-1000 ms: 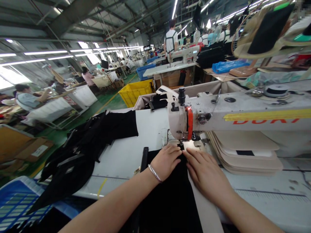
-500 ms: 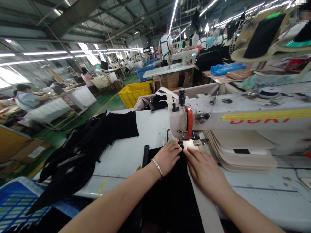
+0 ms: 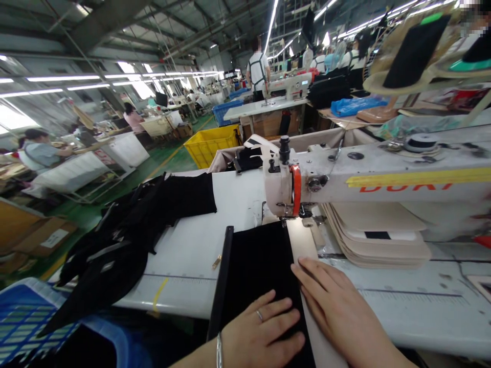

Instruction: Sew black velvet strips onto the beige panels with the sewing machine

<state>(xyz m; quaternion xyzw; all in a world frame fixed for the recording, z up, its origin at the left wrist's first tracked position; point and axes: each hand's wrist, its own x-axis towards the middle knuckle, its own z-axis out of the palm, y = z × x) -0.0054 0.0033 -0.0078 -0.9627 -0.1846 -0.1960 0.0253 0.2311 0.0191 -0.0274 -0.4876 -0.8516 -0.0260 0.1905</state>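
A black fabric panel lies flat on the white sewing table, its far edge under the needle of the white sewing machine. My left hand rests flat on the near end of the panel, fingers stretched out, a ring on one finger and a bracelet at the wrist. My right hand lies flat along the panel's right edge, fingers extended toward the machine. Neither hand grips anything.
A heap of black garments drapes over the table's left side above a blue crate. Stacked beige templates sit under the machine arm. A yellow bin and other workers at tables stand beyond.
Both hands have slid back from the needle toward me along the panel. More of the black fabric now shows between them and the machine.
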